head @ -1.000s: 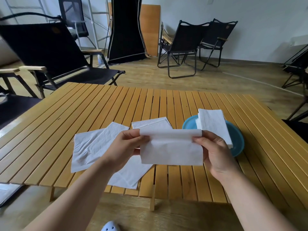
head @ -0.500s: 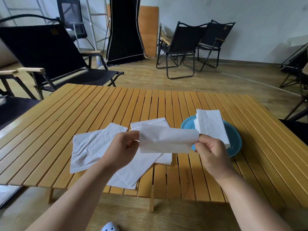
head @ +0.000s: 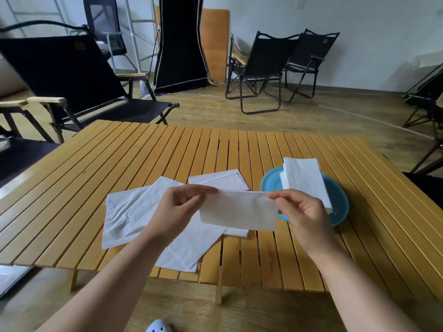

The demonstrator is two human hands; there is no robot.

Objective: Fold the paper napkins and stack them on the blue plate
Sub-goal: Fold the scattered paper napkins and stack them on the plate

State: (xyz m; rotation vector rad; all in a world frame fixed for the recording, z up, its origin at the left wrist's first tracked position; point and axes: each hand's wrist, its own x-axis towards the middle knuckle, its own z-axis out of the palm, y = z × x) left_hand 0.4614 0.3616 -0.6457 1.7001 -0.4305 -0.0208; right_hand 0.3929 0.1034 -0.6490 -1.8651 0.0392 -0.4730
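A folded napkin (head: 238, 210) is held up just above the tabletop (head: 148, 154), its long axis running left to right, flat face toward the camera and the top edge level. Its upper left corner is pinched by the left hand (head: 178, 209), thumb and fingers closed narrowly on the paper; the upper right corner is pinched the same way by the right hand (head: 303, 213). The strip hangs down freely from that top edge.

To the right, a blue plate (head: 338, 207) is seen on the tabletop, and a stack of folded napkins (head: 305, 180) is carried on it, long axis pointing away from the camera and leaning slightly right. The stack overhangs the plate's far rim.

Beneath the held strip, several unfolded napkins (head: 134, 214) are spread flat and overlapping on the slats, one reaching past the near edge.

The tabletop is made of yellow wooden slats running away from the camera, with gaps between. A wooden floor is seen beyond. Black folding chairs (head: 266, 65) are stood by the white wall, another black chair (head: 72, 77) at left, and a tall black panel (head: 179, 41) is leaned at the back.
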